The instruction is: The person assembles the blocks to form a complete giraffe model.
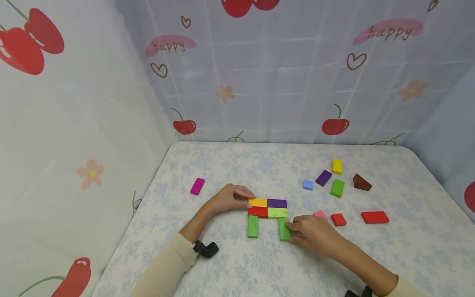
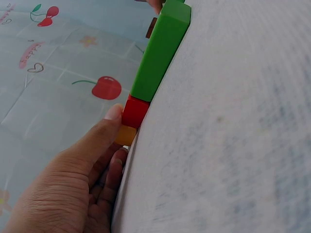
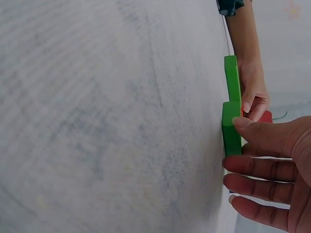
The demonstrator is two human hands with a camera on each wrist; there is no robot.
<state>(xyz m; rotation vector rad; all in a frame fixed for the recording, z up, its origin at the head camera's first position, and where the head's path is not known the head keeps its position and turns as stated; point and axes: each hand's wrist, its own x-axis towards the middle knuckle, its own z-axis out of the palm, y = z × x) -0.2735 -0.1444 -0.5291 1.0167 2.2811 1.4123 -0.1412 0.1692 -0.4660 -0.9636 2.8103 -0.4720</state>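
The right hand (image 1: 315,233) pinches the right green block (image 1: 283,229) between thumb and index finger, its other 3 fingers spread. At the group's left end, the left hand (image 1: 228,199) has its thumb against the red block (image 1: 257,212) and bent fingers by the yellow block (image 1: 258,202); I cannot tell whether they squeeze or merely steady.

The 2 upright-running green blocks, the left green block (image 1: 253,227) among them, lie below a 2-by-2 patch completed by the purple block (image 1: 277,203) and light green block (image 1: 277,212). These pieces look light, stiff, smooth, perhaps slightly slippery, and hardly fragile; the long sides seem the best hold, with a gentle touch to spare their neighbours.

Around them, 8 loose blocks (image 1: 337,188) lie to the right and a magenta block (image 1: 197,186) to the left. The table (image 1: 222,268) wears a pale blue-patterned cover; behind hangs a cherry-printed curtain (image 1: 271,82).
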